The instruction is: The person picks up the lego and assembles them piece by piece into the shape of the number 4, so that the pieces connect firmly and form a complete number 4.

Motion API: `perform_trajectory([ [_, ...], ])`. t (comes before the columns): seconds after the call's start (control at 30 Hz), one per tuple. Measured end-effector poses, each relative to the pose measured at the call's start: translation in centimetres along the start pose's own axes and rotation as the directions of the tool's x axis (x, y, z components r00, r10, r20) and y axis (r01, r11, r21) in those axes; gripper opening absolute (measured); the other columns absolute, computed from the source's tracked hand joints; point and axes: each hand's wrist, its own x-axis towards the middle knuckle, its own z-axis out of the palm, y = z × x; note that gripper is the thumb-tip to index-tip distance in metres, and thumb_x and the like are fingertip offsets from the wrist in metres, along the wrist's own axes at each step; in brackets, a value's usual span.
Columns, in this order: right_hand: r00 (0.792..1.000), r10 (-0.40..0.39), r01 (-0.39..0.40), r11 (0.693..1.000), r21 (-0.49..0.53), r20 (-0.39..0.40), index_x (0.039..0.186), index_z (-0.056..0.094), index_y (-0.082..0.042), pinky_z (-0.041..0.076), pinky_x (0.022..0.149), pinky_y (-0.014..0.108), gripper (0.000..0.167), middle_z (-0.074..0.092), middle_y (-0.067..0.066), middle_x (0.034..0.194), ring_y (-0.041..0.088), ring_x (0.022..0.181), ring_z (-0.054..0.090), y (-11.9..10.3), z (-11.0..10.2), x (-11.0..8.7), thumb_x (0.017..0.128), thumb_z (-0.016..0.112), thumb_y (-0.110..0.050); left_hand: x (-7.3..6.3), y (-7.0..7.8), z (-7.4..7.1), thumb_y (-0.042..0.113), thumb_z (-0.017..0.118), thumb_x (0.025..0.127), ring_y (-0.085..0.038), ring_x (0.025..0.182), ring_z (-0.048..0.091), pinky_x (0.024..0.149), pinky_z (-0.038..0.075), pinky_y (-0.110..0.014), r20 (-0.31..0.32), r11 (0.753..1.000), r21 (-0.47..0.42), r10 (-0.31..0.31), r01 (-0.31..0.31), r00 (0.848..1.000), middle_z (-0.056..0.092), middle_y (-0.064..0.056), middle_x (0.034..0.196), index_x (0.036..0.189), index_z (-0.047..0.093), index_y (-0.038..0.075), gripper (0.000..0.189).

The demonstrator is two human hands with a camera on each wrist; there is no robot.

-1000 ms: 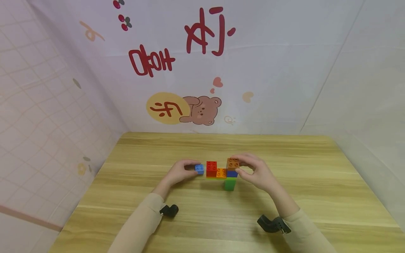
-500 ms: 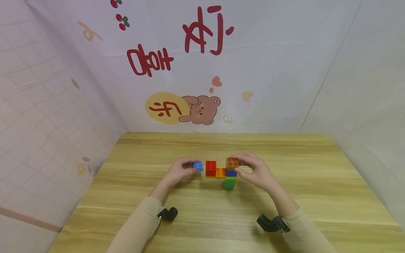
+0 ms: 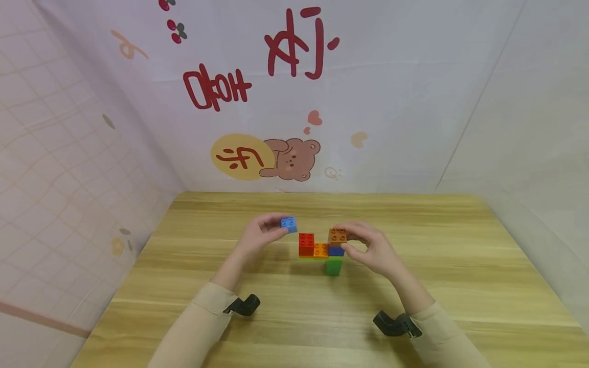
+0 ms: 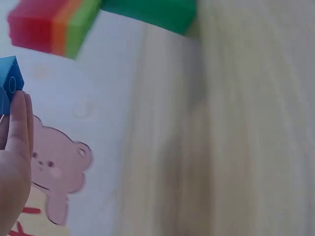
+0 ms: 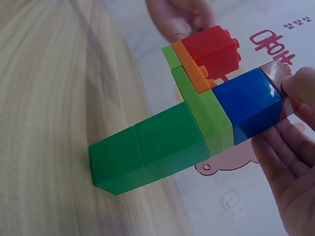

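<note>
My left hand pinches a light blue toy brick, held in the air left of and above the red brick. With thumb and fingers my right hand grips the brown brick at the top of a small brick structure. Beneath it is a dark blue brick, and under that come lime green plates. Two stacked green bricks form the foot on the table. An orange plate lies on the lime layer, with the red brick at its left end.
The wooden table runs back to a white cloth wall printed with a bear and red characters. Each wrist wears a black camera mount. The structure's left side overhangs the table.
My left hand has lifted the light blue brick, from low beside the structure to higher than the red brick. My right hand keeps its grip on the brown brick, almost unmoved.
</note>
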Motion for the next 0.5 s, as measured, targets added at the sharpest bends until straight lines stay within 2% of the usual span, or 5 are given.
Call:
perform_trajectory([
  [0.13, 1.0, -0.005, 0.005, 1.0, -0.003, 0.001, 0.121, 0.063, 0.008, 0.055, 0.087, 0.046, 0.04, 0.064, 0.018, 0.115, 0.017, 0.098, 0.064, 0.0, 0.0, 0.0, 0.082, 0.069, 0.015, 0.0, 1.4, 0.4, 0.002, 0.071, 0.089, -0.025, 0.1, 0.063, 0.087, 0.055, -0.029, 0.026, 0.999, -0.011, 0.049, -0.049, 0.998, 0.066, -0.017, 0.119, 0.123, 0.065, -0.005, 0.035],
  [0.3, 1.0, -0.002, 0.002, 1.0, -0.003, 0.0, 0.121, 0.063, 0.008, 0.054, 0.086, 0.051, 0.039, 0.064, 0.019, 0.115, 0.017, 0.098, 0.063, 0.0, -0.1, 0.1, 0.082, 0.069, 0.015, -0.1, 3.0, 1.1, 0.004, 0.073, 0.088, -0.027, 0.1, 0.065, 0.087, 0.055, -0.031, 0.099, 0.994, 0.027, 0.099, -0.103, 0.99, 0.067, -0.014, 0.118, 0.122, 0.067, -0.003, 0.035],
  [0.5, 1.0, 0.014, -0.014, 1.0, -0.004, -0.004, 0.12, 0.064, 0.007, 0.054, 0.086, 0.053, 0.039, 0.065, 0.018, 0.115, 0.017, 0.099, 0.062, -0.1, 0.0, 0.1, 0.082, 0.069, 0.014, -0.1, 3.4, 1.8, 0.0, 0.072, 0.087, -0.03, 0.102, 0.063, 0.094, 0.052, -0.043, 0.18, 0.977, 0.104, 0.165, -0.186, 0.97, 0.068, -0.013, 0.118, 0.122, 0.067, -0.002, 0.035],
])
